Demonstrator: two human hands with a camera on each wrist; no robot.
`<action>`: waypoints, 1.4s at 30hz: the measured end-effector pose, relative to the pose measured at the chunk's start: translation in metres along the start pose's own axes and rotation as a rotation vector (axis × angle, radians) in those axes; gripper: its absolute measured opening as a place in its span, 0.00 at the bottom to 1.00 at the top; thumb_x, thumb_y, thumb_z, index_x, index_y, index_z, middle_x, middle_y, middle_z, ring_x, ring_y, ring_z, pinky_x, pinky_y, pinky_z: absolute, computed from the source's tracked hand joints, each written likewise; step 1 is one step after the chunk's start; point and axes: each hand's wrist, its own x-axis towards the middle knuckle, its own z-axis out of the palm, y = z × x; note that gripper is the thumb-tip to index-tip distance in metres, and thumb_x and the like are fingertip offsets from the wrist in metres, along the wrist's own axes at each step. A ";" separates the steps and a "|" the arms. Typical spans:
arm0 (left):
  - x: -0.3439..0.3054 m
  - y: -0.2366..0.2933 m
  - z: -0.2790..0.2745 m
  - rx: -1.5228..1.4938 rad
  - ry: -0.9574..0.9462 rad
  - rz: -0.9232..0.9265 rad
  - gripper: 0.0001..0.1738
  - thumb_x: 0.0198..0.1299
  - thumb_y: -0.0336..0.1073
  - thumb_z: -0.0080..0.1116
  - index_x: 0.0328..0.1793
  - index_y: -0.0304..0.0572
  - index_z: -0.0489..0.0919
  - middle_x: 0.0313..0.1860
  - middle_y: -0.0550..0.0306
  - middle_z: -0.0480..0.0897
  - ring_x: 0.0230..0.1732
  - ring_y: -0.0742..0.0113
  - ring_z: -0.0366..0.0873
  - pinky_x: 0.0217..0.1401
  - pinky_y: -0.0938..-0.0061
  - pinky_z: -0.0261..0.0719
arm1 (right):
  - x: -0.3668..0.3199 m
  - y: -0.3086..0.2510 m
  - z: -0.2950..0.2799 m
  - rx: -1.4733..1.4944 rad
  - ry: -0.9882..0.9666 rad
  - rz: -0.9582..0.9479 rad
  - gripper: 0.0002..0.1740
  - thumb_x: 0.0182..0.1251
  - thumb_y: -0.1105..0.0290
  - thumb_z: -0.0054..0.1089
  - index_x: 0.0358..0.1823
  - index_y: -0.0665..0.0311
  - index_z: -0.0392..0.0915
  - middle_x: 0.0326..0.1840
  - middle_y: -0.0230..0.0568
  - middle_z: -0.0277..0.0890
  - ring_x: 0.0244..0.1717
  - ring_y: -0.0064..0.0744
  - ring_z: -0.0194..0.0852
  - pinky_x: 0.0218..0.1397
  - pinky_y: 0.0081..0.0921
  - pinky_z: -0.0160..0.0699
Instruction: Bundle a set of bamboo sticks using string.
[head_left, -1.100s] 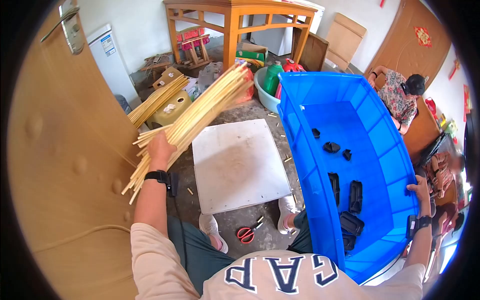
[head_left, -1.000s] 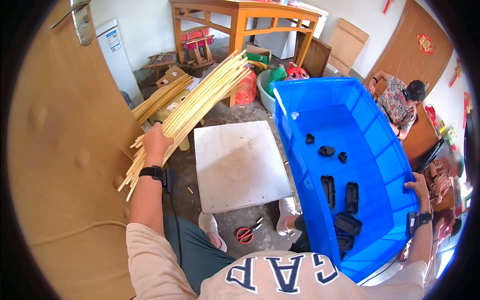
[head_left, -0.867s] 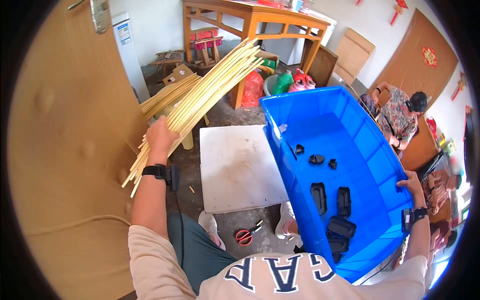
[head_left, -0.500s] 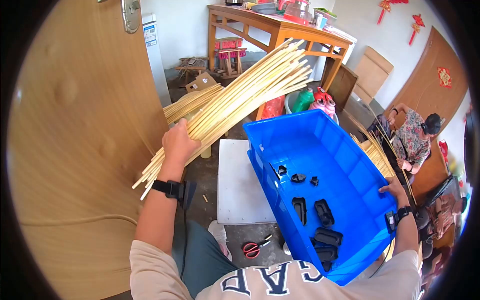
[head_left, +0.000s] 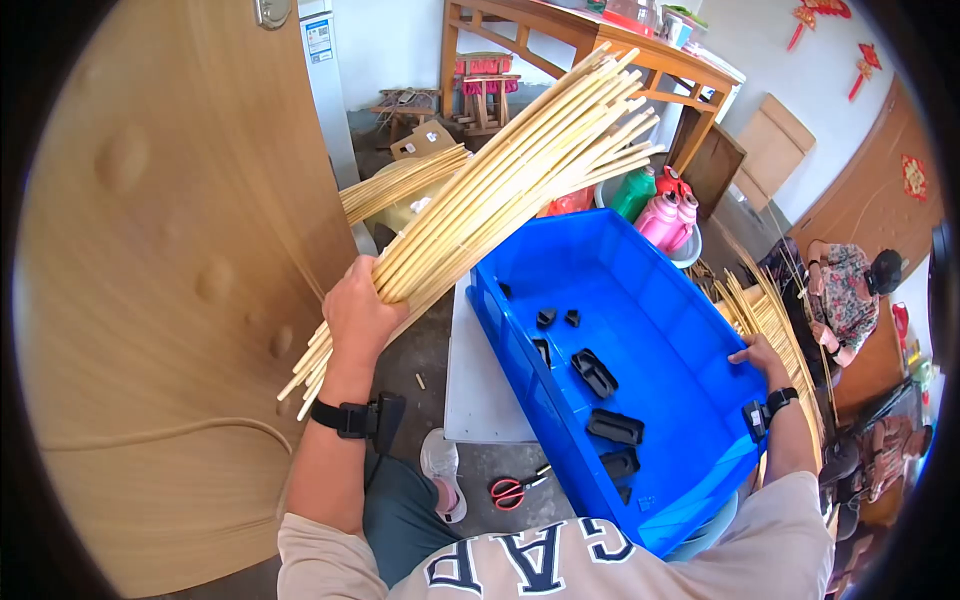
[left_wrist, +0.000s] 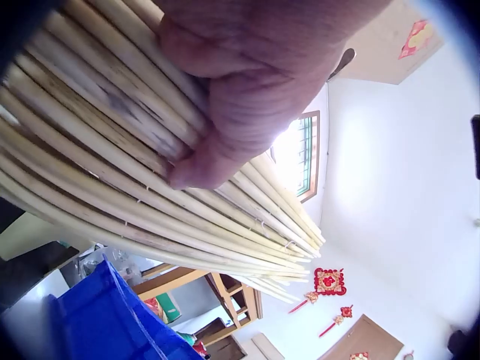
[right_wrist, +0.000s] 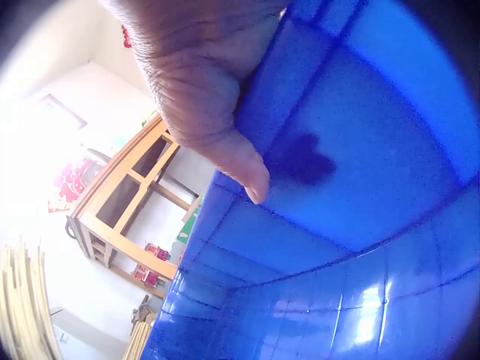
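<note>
My left hand (head_left: 362,305) grips a thick bundle of pale sticks (head_left: 500,180) near its lower end, tilted up to the right. In the left wrist view the thumb of the left hand (left_wrist: 247,97) lies across the sticks (left_wrist: 112,157). My right hand (head_left: 762,362) holds the right rim of a large blue bin (head_left: 660,350); in the right wrist view the right hand (right_wrist: 202,105) has its thumb over the rim of the bin (right_wrist: 352,135). Several black plastic pieces (head_left: 596,373) lie inside the bin.
Behind the bin's left side is a white board (head_left: 480,390). Red-handled scissors (head_left: 508,492) lie on the floor near a shoe. A wooden door (head_left: 170,250) stands at left, a wooden table (head_left: 590,35) at the back. Right of the bin are more sticks (head_left: 775,320) and a seated person (head_left: 848,290).
The blue bin has shifted left in the head view and covers more of the white board. The bundle has moved right with my left hand, while the whole view has turned.
</note>
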 end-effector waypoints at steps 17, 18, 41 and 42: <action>0.003 0.017 -0.022 0.091 -0.014 0.041 0.21 0.33 0.34 0.62 0.39 0.43 0.73 0.33 0.48 0.80 0.36 0.47 0.78 0.38 0.60 0.75 | -0.002 -0.018 0.142 0.246 0.108 -0.071 0.14 0.42 0.76 0.69 0.35 0.69 0.81 0.25 0.35 0.78 0.23 0.25 0.75 0.30 0.27 0.75; 0.004 0.019 -0.024 0.091 -0.019 0.052 0.21 0.33 0.34 0.62 0.39 0.43 0.73 0.33 0.48 0.80 0.36 0.47 0.78 0.38 0.60 0.75 | -0.002 -0.010 0.157 0.204 0.161 -0.088 0.15 0.43 0.74 0.69 0.35 0.69 0.81 0.25 0.37 0.79 0.24 0.26 0.76 0.31 0.28 0.75; -0.008 0.056 -0.030 0.070 -0.072 0.218 0.21 0.34 0.36 0.63 0.39 0.44 0.72 0.35 0.50 0.79 0.38 0.47 0.77 0.38 0.60 0.73 | -0.159 -0.199 0.182 -0.129 -0.670 -0.709 0.17 0.57 0.60 0.62 0.44 0.62 0.77 0.38 0.46 0.78 0.37 0.40 0.79 0.40 0.33 0.76; -0.007 0.055 -0.028 0.075 -0.054 0.222 0.21 0.35 0.35 0.63 0.39 0.44 0.72 0.35 0.51 0.79 0.38 0.47 0.77 0.38 0.60 0.73 | -0.159 -0.210 0.205 -0.259 -0.624 -0.821 0.17 0.58 0.60 0.61 0.46 0.60 0.77 0.44 0.46 0.75 0.43 0.41 0.76 0.43 0.34 0.75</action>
